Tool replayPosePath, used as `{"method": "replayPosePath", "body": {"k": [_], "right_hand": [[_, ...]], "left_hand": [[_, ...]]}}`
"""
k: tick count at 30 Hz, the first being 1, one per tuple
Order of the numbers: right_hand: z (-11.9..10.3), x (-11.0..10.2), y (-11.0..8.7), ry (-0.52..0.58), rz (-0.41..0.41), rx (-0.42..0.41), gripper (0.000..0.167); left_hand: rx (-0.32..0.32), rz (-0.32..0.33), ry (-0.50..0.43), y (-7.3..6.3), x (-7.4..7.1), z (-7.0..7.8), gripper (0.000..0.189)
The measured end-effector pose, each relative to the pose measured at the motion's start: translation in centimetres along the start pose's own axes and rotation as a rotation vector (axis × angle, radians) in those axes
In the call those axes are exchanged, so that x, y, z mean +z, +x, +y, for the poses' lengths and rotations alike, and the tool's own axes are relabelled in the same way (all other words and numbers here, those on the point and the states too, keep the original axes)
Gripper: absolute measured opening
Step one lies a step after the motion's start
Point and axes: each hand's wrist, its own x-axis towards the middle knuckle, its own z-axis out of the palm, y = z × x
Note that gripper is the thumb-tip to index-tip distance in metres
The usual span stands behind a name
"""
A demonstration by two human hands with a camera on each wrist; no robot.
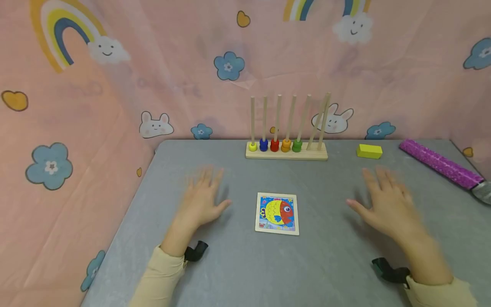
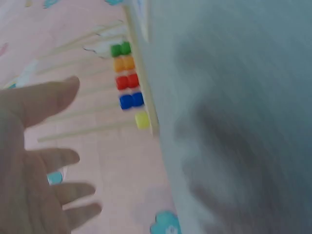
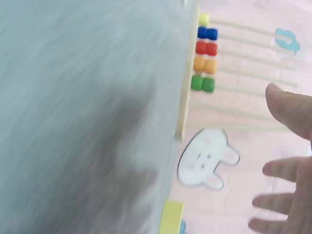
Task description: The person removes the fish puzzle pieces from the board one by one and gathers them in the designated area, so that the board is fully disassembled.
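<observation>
My left hand (image 1: 201,200) hovers over the grey table with its fingers spread and nothing in it. Opposite, my right hand (image 1: 389,207) is also spread and holds nothing; both are slightly blurred. Between them lies a square picture puzzle (image 1: 277,214) of a yellow and red fish in a pale wooden frame, touched by neither hand. Behind it stands a wooden peg rack (image 1: 287,156) with upright rods. Yellow, blue, red, orange and green beads sit low on some rods; the two rods at the right end carry none. The wrist views show spread fingers and the rack's beads (image 2: 127,82).
A yellow block (image 1: 369,151) lies near the back edge, right of the rack. Further right, a purple glittery tube (image 1: 441,164) with a grey end slants across the table corner. A pink patterned cloth (image 1: 184,64) hangs behind and beside the grey table (image 1: 307,268).
</observation>
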Motion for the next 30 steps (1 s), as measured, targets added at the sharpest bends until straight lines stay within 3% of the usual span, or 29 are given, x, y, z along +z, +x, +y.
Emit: {"method": "replayPosePath", "body": {"k": [6,12,17,23,26,30], "right_hand": [[-2.9,0.2,1.6,0.152,0.002,-0.171,0.074],[-7.1,1.3,3.6,0.260,-0.065,-0.238,0.063],[-10.0,2.7,5.2,0.376,-0.149,-0.271,0.057],[-12.7,4.7,7.0,0.641,-0.372,-0.308,0.048],[-13.3,5.6,7.6,0.670,-0.459,-0.321,0.046],[-13.6,6.5,7.8,0.649,-0.484,-0.320,0.043]], "left_hand": [[0.160,-0.092,-0.306,1.4,0.5,2.4,0.072],[0.186,-0.222,-0.487,3.4,1.8,4.5,0.071],[0.210,-0.283,-0.600,4.5,3.4,5.1,0.069],[0.190,-0.302,-0.768,4.6,5.3,4.7,0.063],[0.175,-0.283,-0.824,4.5,6.0,4.5,0.059],[0.180,-0.244,-0.809,4.5,6.8,4.4,0.057]]}}
